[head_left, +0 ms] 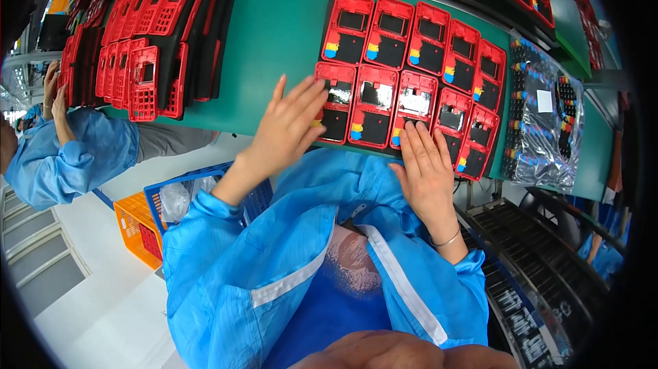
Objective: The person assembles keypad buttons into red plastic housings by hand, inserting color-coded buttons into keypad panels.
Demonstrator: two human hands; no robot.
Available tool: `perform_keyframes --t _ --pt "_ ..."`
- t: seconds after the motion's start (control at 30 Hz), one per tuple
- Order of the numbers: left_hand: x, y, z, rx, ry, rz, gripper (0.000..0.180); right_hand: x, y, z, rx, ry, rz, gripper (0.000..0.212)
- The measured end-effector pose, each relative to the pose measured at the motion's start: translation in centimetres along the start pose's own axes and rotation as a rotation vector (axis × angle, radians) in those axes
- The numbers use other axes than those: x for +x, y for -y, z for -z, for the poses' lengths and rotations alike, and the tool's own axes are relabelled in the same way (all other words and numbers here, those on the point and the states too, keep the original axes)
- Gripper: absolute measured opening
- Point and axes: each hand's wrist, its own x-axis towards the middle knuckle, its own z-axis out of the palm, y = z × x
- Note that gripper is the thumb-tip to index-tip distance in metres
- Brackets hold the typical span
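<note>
Two rows of red plastic handset housings (pixel 376 94) lie in a black tray (pixel 326 22) in front of me. Each has a window opening and a black lower panel with small yellow and blue pieces beside it. My left hand (pixel 291 118) is spread, its fingertips at the near-left housing (pixel 339 88) and partly covering it. My right hand (pixel 428 170) lies flat, fingers stretched over the lower end of the near-row middle housing (pixel 416 94). Neither hand grips anything. Whether the fingertips press on the housings, I cannot tell.
Stacked trays of red housings (pixel 144 70) stand on the green bench (pixel 274 40) at left, near another person's blue sleeve (pixel 103 143). At right lies a clear plastic-covered pack (pixel 545 118) of small coloured parts. Blue (pixel 257 197) and orange (pixel 130 221) crates sit below the bench.
</note>
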Motion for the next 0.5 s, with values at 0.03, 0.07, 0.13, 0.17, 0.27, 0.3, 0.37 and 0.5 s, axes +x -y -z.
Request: perform_keyframes --t 0.03,0.07,0.13,0.17,0.27,0.3,0.37,0.5 --pt "1.4 0.4 0.3 0.015 0.012 -0.014 0.06 0.2 -0.1 0.8 0.051 0.027 -0.004 0.06" --pt "2.8 0.9 0.5 0.019 -0.002 -0.016 0.06 0.6 -0.3 1.4 0.101 0.052 -0.004 0.06" --pt "5.7 1.7 0.5 0.162 0.1 -0.027 0.06 1.1 -0.7 2.0 0.109 0.032 -0.007 0.061" --pt "7.0 1.7 0.4 0.178 0.106 -0.032 0.061 1.4 -1.0 2.3 0.088 -0.005 -0.015 0.062" --pt "8.2 2.3 -1.8 0.181 0.13 -0.066 0.068 1.6 -2.7 3.0 -0.028 -0.086 -0.08 0.061" --pt "8.0 2.1 -2.0 0.2 0.15 -0.062 0.075 1.5 -3.7 3.0 -0.048 -0.109 -0.123 0.06" --pt "8.5 1.7 -1.6 0.21 0.167 -0.066 0.077 0.8 -5.7 3.1 -0.103 -0.146 -0.221 0.058" --pt "8.4 1.6 -1.4 0.252 0.203 -0.054 0.081 -0.1 -7.1 3.4 -0.169 -0.158 -0.297 0.056"
